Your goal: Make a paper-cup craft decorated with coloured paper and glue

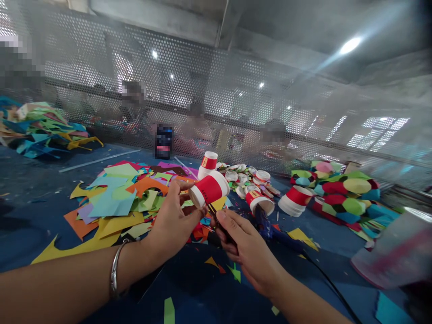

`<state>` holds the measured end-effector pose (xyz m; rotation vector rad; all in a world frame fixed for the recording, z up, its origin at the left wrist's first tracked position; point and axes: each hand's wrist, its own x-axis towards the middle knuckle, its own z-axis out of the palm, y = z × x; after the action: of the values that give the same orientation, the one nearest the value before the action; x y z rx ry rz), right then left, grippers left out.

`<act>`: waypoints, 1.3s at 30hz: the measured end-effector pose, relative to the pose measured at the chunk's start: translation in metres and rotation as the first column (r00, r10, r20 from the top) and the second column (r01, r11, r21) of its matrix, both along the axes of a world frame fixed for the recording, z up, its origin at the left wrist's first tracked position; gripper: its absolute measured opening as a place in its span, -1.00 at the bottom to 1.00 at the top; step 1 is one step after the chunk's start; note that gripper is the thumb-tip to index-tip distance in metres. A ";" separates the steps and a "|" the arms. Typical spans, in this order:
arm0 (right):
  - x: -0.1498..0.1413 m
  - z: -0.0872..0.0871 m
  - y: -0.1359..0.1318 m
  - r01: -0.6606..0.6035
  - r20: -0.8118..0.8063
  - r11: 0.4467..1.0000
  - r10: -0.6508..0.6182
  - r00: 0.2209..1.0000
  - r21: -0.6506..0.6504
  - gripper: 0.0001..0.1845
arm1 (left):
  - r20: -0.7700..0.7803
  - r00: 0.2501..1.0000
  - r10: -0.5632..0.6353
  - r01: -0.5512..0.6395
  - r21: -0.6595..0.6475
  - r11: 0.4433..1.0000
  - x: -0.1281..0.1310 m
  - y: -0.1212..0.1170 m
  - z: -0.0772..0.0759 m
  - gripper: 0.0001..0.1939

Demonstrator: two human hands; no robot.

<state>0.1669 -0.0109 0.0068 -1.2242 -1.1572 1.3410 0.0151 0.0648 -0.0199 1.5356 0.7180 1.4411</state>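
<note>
Near tabletop: bare blue surface point(195, 292) below the hands, some room between the forearms, few scraps point(235, 273).
Right hand point(241, 236): fingers clenched on a slim dark tool point(214, 211); tip at the held cup's lower edge, contact cannot be confirmed.
Left hand point(173, 213): thumb and fingers grasping the red-and-white cup point(209, 186), tilted, raised over the table.
Right clearance: restricted by a blue corded tool point(286, 237) and, farther out, a translucent tub point(393, 249).
Left clearance: coloured paper point(113, 198) heaped close beside the hand.
Beyond: tipped cup point(258, 201), stacked cups point(295, 200).
Far edge: bounded by perforated screen point(202, 81).
</note>
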 end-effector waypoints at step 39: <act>0.002 -0.001 0.002 -0.001 -0.041 0.999 -0.001 0.999 -0.032 -0.63 | -0.146 0.986 0.076 -0.062 0.097 0.993 -0.006 0.004 0.001 -0.54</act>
<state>0.1692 -0.0088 0.0057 -1.2137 -1.1108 1.3831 0.0092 0.0690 -0.0190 1.7191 0.8109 1.4379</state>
